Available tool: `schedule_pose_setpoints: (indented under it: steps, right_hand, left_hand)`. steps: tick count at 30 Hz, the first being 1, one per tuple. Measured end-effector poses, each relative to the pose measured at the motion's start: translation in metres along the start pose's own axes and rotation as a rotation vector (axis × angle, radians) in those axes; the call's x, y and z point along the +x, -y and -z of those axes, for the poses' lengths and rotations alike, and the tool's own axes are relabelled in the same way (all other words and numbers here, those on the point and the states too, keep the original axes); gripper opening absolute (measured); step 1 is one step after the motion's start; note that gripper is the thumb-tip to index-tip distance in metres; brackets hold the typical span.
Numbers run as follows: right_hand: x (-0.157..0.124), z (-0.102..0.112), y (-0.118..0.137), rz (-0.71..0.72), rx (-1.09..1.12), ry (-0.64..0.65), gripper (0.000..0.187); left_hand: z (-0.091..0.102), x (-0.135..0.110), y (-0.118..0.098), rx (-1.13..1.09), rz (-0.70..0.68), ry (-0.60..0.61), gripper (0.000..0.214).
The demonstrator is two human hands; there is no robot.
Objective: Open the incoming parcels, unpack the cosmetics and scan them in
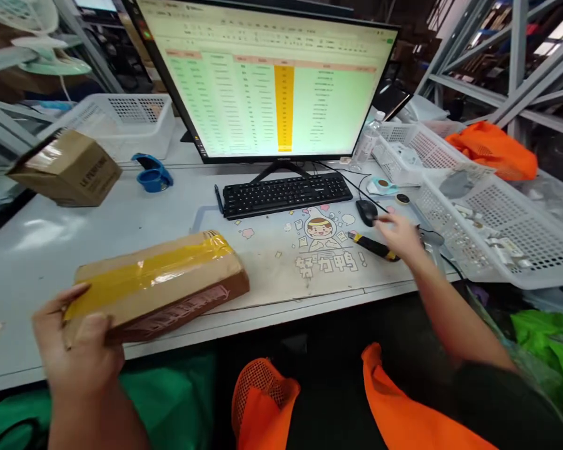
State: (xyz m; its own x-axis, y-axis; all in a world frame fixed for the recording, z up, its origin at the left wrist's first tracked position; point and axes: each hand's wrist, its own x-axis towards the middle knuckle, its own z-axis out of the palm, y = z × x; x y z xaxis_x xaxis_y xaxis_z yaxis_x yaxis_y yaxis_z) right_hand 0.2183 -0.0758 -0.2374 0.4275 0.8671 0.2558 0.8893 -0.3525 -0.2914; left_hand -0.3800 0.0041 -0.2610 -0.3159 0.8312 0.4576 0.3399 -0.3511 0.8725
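Head view: taped cardboard box at tabletop front edge, left of centre, left hand clamped on its left end. Likely stiff, lightish, tape slick; bare cardboard edges best to hold. Right hand half-curled, blurred, can't tell if holding anything; utility knife and mouse adjacent. Keyboard limits space behind.

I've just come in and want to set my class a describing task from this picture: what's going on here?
At a desk, a person's left hand grips one end of a taped cardboard box. The right hand is near a black mouse and a yellow-and-black cutter; whether it touches either is unclear. The tape runs along the box's top. Behind, a keyboard sits before a lit monitor showing a table.
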Motion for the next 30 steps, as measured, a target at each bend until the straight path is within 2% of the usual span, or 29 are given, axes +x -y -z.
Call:
schedule_pose_setpoints:
  steps: [1,3,5,7,9,12,14,15,17,19,22,25,28,30]
  right_hand:
    - [0.021,-0.016,0.028,0.082,0.011,0.049,0.046]
    - [0.058,-0.048,0.074,0.154,0.003,0.078,0.050]
    - [0.083,-0.073,0.100,0.172,-0.019,0.094,0.054]
    - [0.097,-0.088,0.110,0.168,-0.044,0.101,0.057]
    - [0.105,-0.095,0.112,0.152,-0.068,0.089,0.059]
    - [0.116,-0.097,0.117,0.144,-0.100,0.085,0.056]
    - [0.120,-0.092,0.118,0.152,-0.113,0.087,0.052]
    - [0.117,-0.088,0.115,0.157,-0.115,0.078,0.052]
    - [0.100,-0.075,0.098,0.164,-0.106,0.067,0.055]
    - [0.066,-0.061,0.066,0.160,-0.096,0.087,0.057]
    - [-0.002,-0.045,0.006,0.090,-0.178,0.105,0.057]
    - [-0.052,-0.042,-0.042,-0.002,-0.321,0.130,0.062]
    - [-0.071,-0.042,-0.054,0.060,-0.256,0.087,0.059]
    - [-0.079,-0.040,-0.036,0.188,-0.095,-0.003,0.056]
  left_hand:
    - [-0.007,0.002,0.002,-0.061,0.026,-0.046,0.059]
    - [-0.021,0.008,0.007,-0.212,0.057,-0.145,0.047]
    - [-0.028,0.013,0.013,-0.281,0.058,-0.219,0.042]
    - [-0.029,0.014,0.017,-0.252,0.018,-0.243,0.041]
    - [-0.026,0.008,0.015,-0.144,-0.126,-0.269,0.038]
    - [-0.027,-0.017,-0.006,0.146,-0.518,-0.314,0.038]
    - [-0.037,-0.042,-0.029,0.305,-0.707,-0.209,0.041]
    - [-0.044,-0.055,-0.041,0.356,-0.743,-0.114,0.043]
    - [-0.061,-0.077,-0.063,0.451,-0.731,0.042,0.056]
    - [-0.076,-0.089,-0.076,0.534,-0.688,0.058,0.062]
    - [-0.081,-0.083,-0.078,0.501,-0.706,0.011,0.046]
    - [-0.070,-0.066,-0.069,0.399,-0.803,0.088,0.042]
    - [-0.061,-0.059,-0.066,0.424,-0.877,0.175,0.052]
    - [-0.059,-0.060,-0.068,0.489,-0.860,0.232,0.055]
